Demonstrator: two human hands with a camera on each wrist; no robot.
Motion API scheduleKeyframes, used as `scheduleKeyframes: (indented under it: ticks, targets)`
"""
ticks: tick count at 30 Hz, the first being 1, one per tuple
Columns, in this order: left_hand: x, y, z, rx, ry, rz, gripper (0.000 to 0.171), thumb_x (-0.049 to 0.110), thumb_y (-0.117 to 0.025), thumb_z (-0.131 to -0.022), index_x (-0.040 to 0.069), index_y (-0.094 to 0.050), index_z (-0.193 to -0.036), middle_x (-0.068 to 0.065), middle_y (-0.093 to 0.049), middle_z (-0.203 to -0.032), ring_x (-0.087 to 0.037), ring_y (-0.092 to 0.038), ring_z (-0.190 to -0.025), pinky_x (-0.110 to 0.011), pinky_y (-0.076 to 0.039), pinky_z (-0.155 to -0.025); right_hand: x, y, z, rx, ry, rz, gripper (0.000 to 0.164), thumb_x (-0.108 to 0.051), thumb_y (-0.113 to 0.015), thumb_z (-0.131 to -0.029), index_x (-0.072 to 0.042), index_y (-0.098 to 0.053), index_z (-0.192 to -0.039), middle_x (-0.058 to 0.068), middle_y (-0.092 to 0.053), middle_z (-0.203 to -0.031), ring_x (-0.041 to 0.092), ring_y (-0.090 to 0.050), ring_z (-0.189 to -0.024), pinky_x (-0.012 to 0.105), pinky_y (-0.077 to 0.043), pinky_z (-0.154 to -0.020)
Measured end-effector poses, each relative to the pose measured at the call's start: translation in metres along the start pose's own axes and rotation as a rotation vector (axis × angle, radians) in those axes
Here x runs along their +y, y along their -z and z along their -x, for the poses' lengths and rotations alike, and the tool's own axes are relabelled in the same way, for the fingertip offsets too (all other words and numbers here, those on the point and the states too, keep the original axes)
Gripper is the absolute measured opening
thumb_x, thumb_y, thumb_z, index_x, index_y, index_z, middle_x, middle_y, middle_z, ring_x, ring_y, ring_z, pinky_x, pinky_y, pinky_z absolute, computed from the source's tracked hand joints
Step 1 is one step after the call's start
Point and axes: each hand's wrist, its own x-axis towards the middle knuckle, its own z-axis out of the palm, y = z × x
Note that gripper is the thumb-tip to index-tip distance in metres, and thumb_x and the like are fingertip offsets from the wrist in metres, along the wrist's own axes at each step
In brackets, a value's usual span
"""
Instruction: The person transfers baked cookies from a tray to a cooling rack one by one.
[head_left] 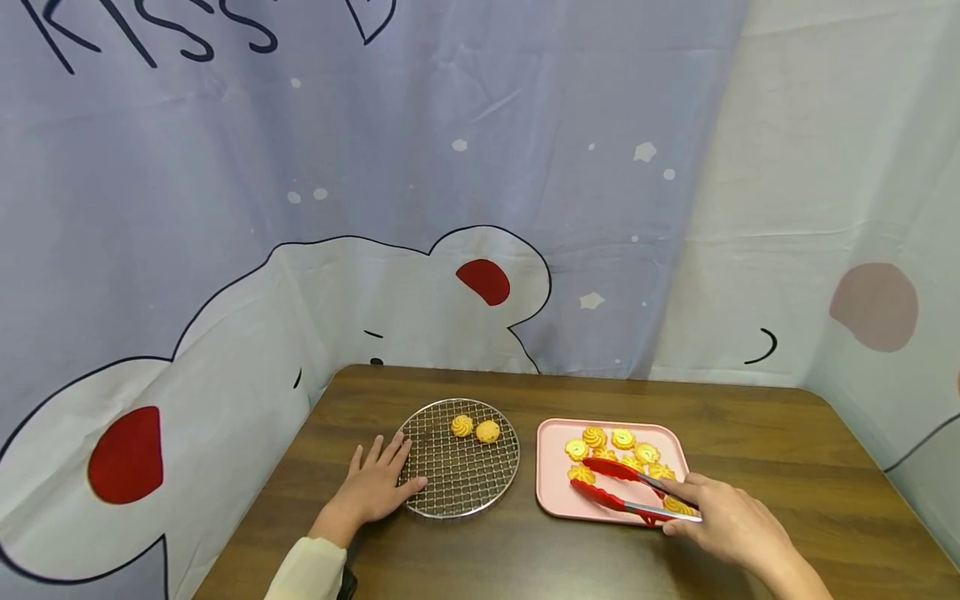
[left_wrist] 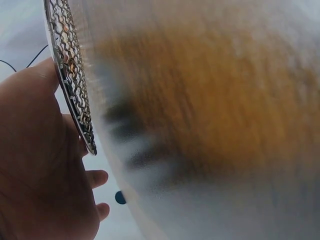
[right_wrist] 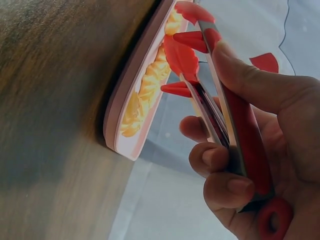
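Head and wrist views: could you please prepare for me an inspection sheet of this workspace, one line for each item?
Surface: brown wood-grain table.
Job's things: red-tipped tongs, tips apart over a pink tray of cookies; two more cookies on a round wire rack.
Clutter: nothing seen.
Left hand: at the rack's left rim.
Right hand: holds the tongs.
Cables: nothing certain; a dark line at right may be curtain print.
Surroundings: printed curtain behind the table.

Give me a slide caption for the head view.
Right hand holds red tongs over a pink tray of cookies; left hand touches a round rack with two cookies.
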Motion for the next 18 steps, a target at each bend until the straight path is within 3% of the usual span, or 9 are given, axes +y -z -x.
scheduleKeyframes:
  ticks: [18]
  targets:
    - [0.009,0.011,0.007,-0.026,0.013,0.004,0.080,0.060,-0.047,-0.101,0.008,-0.032,-0.160,-0.014,-0.022,-0.168,-0.047,-0.013,-0.152,-0.070,-0.002,-0.118,0.003,0.001,0.007,0.085,0.044,0.030,0.054,-0.046,-0.086,-0.075,-0.034,-0.072,-0.126,-0.010,-0.069,-0.113,0.020,-0.069,-0.090,0.044,-0.052,-0.064]
